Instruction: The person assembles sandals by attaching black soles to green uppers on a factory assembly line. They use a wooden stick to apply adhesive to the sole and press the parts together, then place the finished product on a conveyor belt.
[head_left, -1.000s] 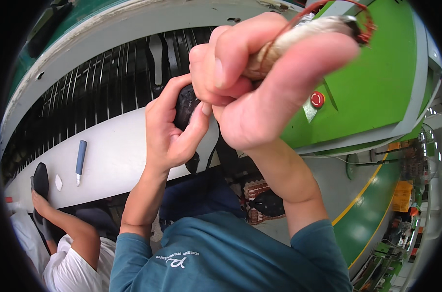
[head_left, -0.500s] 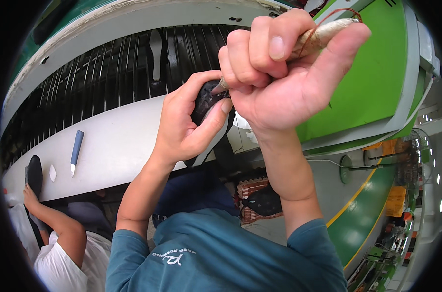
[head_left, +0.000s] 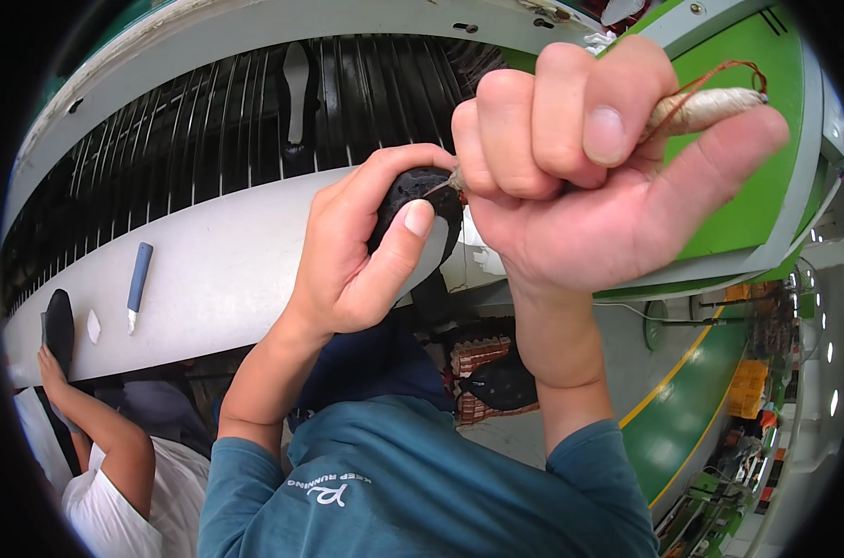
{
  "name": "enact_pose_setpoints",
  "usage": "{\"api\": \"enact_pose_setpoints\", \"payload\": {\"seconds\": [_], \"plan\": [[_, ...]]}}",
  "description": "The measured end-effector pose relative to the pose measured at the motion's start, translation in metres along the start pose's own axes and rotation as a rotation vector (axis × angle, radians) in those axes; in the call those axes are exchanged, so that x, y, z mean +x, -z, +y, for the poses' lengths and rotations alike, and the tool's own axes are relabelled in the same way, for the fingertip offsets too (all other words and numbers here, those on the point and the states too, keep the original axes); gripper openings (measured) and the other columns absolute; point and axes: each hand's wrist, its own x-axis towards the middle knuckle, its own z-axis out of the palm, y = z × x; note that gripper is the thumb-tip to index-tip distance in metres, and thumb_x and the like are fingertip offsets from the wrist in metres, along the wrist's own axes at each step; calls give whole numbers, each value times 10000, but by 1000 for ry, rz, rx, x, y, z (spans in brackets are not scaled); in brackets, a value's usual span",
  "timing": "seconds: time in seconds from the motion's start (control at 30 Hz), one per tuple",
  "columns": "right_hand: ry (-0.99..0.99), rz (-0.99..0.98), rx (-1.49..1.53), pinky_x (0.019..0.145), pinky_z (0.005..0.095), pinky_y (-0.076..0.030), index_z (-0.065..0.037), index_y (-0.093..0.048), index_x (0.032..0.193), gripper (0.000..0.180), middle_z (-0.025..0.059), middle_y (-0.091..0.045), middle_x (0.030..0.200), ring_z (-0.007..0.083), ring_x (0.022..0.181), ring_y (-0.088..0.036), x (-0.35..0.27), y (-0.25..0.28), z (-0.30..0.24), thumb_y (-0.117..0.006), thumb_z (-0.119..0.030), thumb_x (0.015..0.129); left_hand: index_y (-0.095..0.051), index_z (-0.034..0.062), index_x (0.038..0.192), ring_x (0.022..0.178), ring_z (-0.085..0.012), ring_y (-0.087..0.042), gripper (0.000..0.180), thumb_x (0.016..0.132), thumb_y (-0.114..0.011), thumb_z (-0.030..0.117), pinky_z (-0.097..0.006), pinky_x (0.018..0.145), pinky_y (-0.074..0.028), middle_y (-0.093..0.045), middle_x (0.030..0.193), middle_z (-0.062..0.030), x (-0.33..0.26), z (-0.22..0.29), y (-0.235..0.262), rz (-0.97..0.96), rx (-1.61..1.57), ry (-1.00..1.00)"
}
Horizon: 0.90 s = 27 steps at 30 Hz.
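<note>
My left hand [head_left: 347, 237] grips a black shoe [head_left: 405, 192], its thumb and fingers around one end, above the edge of the white worktop. In my right hand [head_left: 571, 167], the fingers are curled around an awl-like tool with a pale wrapped handle [head_left: 705, 112] and a reddish-brown cord loop at its end. The tool's thin metal tip [head_left: 438, 188] is against the shoe, close to my left thumb. How deep the tip sits cannot be made out. Most of the handle is hidden inside my right fist.
On the white worktop [head_left: 226, 270] lie a blue-handled knife [head_left: 140, 288] and a small white piece [head_left: 93, 325]. Behind it runs a rack of dark rollers [head_left: 208, 121] bearing a grey-and-black shoe part [head_left: 296, 93]. A co-worker's hand [head_left: 52, 367] holds a black shoe piece at left; a green table [head_left: 710, 214] stands right.
My right fist with the awl has moved right and slightly down, away from my left hand. More of the metal tip shows at the shoe. My left hand still holds the shoe.
</note>
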Motion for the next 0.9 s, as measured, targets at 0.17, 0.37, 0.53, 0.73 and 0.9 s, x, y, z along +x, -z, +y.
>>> {"api": "enact_pose_setpoints", "payload": {"seconds": [0.17,0.37,0.53,0.73,0.9], "plan": [[-372,-659,-539,476,288,-253,-94,-629,983,811,-41,-402,645,104,525,-282,35,33,-44,-361,-859,990,-641,-43,1291,720,-205,-605,339,983,-597,93,-316,695,-493,-665,899,-119,2,-4,-2,-12,14,-18],[-131,-433,-648,483,293,-333,-55,-644,876,672,-12,-475,603,109,517,-397,2,12,-1,-513,-699,1014,-615,-58,1254,694,-323,-609,303,960,-592,9,-355,677,-504,-650,902,-181,7,-11,-4,16,104,-190],[9,-393,-1027,488,298,-399,-22,-656,786,597,12,-536,567,114,510,-492,16,5,20,-639,-565,1034,-627,-44,1209,802,-404,-651,290,933,-637,43,-428,754,-528,-689,935,-208,-1,-36,-26,120,97,-174],[-207,-368,-996,481,325,-393,-32,-588,688,648,10,-507,545,105,496,-474,25,3,11,-672,-570,1040,-638,-58,1288,889,-203,-634,312,991,-585,21,-321,815,-485,-693,981,-105,-9,-28,-7,-96,193,-303],[-493,-65,-364,437,280,-313,-99,-573,788,592,-30,-418,580,90,484,-383,32,19,-18,-558,-623,1064,-596,-42,1305,655,-167,-534,311,1022,-573,86,-311,652,-443,-661,829,-98,-6,2,-10,-30,195,57]]}}
